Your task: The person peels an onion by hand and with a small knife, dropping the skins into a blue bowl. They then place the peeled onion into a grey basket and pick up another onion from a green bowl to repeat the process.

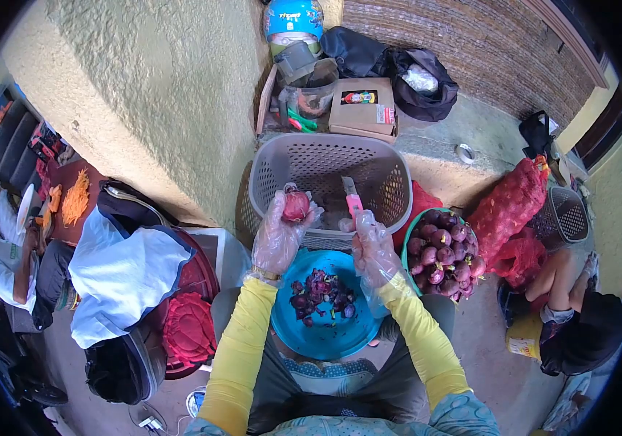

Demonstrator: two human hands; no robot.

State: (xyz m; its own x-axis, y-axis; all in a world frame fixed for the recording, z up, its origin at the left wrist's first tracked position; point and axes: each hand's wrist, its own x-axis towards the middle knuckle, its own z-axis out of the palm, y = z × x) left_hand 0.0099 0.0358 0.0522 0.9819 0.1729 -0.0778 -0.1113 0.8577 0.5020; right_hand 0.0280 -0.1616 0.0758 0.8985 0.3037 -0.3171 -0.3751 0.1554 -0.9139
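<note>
In a clear plastic glove, my left hand [280,232] holds a red onion [296,204] over the near left rim of a grey perforated basket [329,149]. My right hand [374,247], gloved too, grips the pink handle of a knife [352,195], its blade pointing up and away from me. Below and between my hands lies a blue basin [325,341] with onion skins and scraps [322,294] in it. To the right of my right hand, a green-rimmed basket [407,247] is heaped with several red onions [445,254].
A full red mesh sack [507,203] leans at the right, near a person in dark clothing [580,334]. Beyond the grey basket sit a cardboard box [363,109] and black bag [425,83]. At left are a white cloth [126,269] and another person [9,254].
</note>
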